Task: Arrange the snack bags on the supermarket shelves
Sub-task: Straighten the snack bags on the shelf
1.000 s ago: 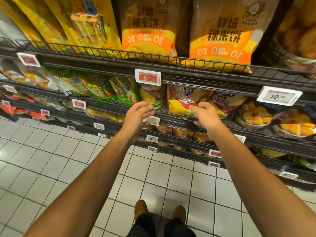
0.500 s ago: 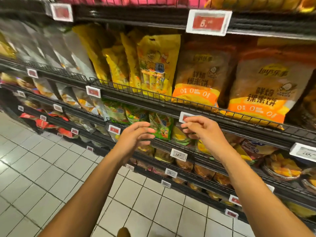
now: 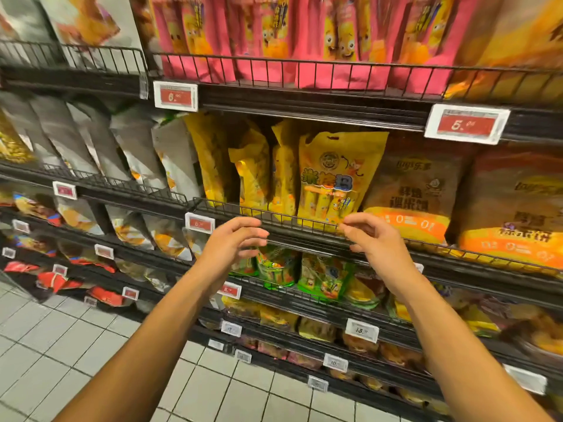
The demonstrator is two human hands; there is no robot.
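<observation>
Yellow snack bag (image 3: pixel 335 178) upright behind wire rail (image 3: pixel 274 216); hands, left (image 3: pixel 231 245) and right (image 3: pixel 377 242), loosely open, empty.

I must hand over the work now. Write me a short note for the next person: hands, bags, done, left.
Left hand and right hand: both empty, fingers loosely curled, raised before the wire rail.
Yellow snack bags stand behind that rail; the left ones lean unevenly.
Done: nothing visibly tidied on this shelf.
Left: probably straighten the leaning yellow bags.
</observation>
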